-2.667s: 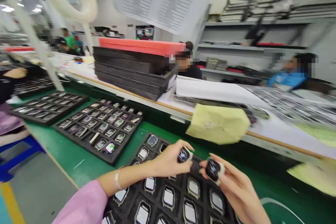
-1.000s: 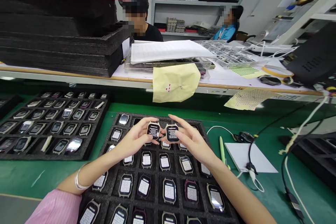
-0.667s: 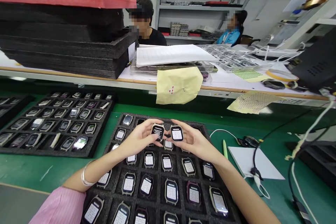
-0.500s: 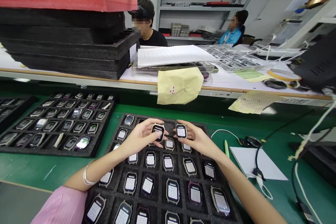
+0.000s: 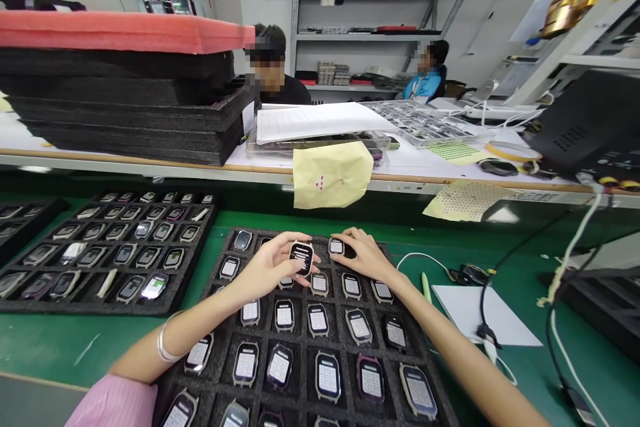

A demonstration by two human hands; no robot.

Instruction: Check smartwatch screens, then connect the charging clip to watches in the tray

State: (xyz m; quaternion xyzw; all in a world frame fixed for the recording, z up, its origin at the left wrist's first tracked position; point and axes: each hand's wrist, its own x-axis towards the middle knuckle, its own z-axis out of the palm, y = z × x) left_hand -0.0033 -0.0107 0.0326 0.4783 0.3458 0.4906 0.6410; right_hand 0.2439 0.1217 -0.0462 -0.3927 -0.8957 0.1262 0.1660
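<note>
My left hand [image 5: 277, 258] pinches a smartwatch body without a strap [image 5: 301, 258], its dark screen showing lines of white text. It is held over the back part of a black foam tray [image 5: 296, 358]. My right hand [image 5: 367, 255] has its thumb and fingers round a second smartwatch [image 5: 337, 246] with a white list on its screen, low at a back-row compartment. Whether that watch rests on the compartment floor I cannot tell. Several more watch bodies, such as a purple-framed watch [image 5: 371, 377], lie in the tray's compartments, most with white lists lit.
Another foam tray of watches [image 5: 173, 303] lies to the left. Stacked black foam trays [image 5: 125, 103] under a red foam sheet [image 5: 125, 32] stand on the shelf ahead. Cables [image 5: 484, 307], white paper [image 5: 487, 313] and a green pen [image 5: 426, 287] are at right. Two people sit beyond.
My right hand has lowered its watch from above the tray to a back-row compartment. My left hand still holds its watch, and more text shows on its screen. The view has tilted up slightly.
</note>
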